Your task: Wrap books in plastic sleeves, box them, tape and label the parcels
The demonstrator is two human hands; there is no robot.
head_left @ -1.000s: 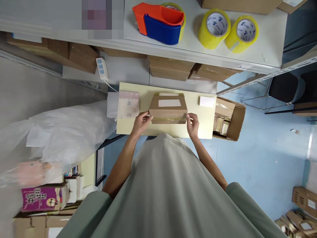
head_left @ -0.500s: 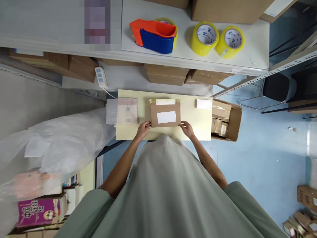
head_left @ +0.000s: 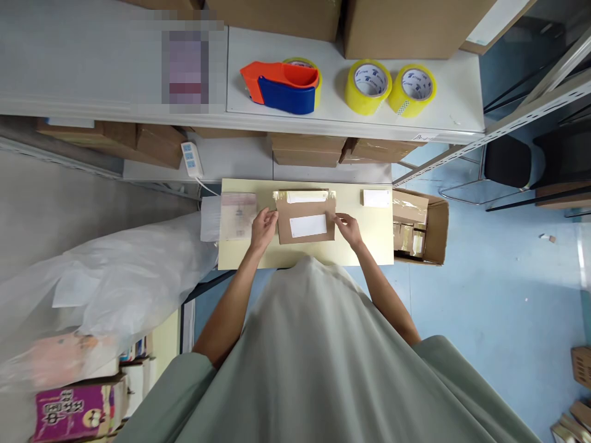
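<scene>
A small brown cardboard box (head_left: 307,212) sits in front of me on the pale yellow table (head_left: 355,246). One white label lies on its top face, and a white strip and clear tape run along its far edge. My left hand (head_left: 265,227) grips the box's left side with fingers bent. On the opposite side, my right hand (head_left: 348,229) pinches the right edge, its fingertips on the box. Left of the box is a flat, pale pinkish packet (head_left: 238,215). A white stack of labels (head_left: 375,197) lies to the right.
On the shelf above stand an orange and blue tape dispenser (head_left: 284,89) and two yellow tape rolls (head_left: 368,87). An open carton (head_left: 436,231) with small boxes adjoins the table's right side. White plastic sheeting (head_left: 124,264) bulges at left. A power strip (head_left: 191,159) rests behind.
Both hands have moved from the box's near corners farther up along its sides. The box now sits slightly tilted. My view has shifted a little.
</scene>
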